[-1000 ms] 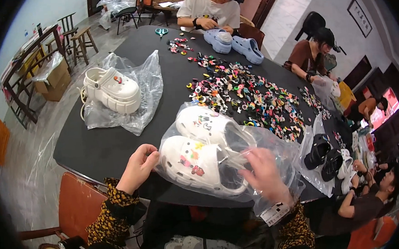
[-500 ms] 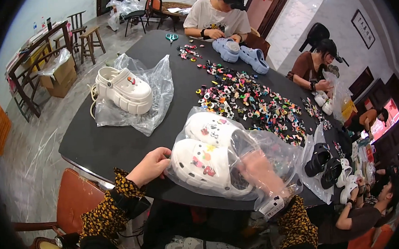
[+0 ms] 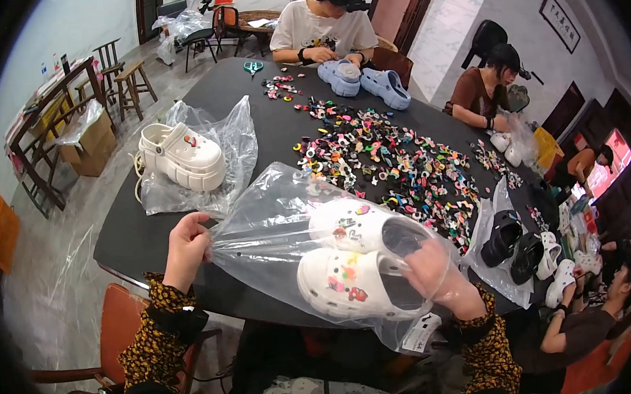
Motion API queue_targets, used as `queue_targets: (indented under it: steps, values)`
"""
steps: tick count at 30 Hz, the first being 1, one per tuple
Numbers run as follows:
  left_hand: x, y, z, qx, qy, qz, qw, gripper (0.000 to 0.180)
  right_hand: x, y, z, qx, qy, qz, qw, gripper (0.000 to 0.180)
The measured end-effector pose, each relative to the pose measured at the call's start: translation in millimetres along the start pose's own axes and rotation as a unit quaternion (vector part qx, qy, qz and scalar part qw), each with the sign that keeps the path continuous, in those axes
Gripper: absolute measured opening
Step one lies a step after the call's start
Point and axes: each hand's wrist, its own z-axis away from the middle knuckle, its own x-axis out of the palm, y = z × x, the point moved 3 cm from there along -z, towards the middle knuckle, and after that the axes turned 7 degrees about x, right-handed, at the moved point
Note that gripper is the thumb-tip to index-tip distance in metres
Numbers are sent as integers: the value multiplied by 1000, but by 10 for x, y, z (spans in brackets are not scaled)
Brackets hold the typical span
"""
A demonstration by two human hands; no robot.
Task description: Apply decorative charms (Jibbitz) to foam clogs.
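In front of me a pair of white clogs (image 3: 333, 287) with colourful charms lies inside a clear plastic bag (image 3: 260, 237). My left hand (image 3: 189, 246) pinches the bag's far-left end and draws it out taut. My right hand (image 3: 438, 272) reaches into the bag from the right, its fingers curled at the heel end of the clogs; the plastic partly blurs them. A white printed label (image 3: 422, 334) hangs by the bag near my right wrist.
White clogs (image 3: 181, 155) rest on another clear bag at the left. Loose shoe charms (image 3: 386, 166) cover the table's middle. Across it a person handles blue clogs (image 3: 385, 88); small scissors (image 3: 253, 67) lie nearby. Black clogs (image 3: 501, 235) stand at right, with other people beyond.
My left hand has moved left and up, stretching the bag's end away from the clogs. The clogs and my right hand have shifted slightly right. The view has tilted a little.
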Motion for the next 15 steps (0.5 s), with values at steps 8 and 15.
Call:
queue_targets:
  steps: [8, 15]
  values:
    - [76, 214, -184, 70, -165, -353, 918, 13, 114, 11, 229, 86, -59, -40, 994, 29]
    - [545, 270, -687, 138, -234, -378, 885, 49, 178, 6, 219, 91, -55, 30, 994, 28]
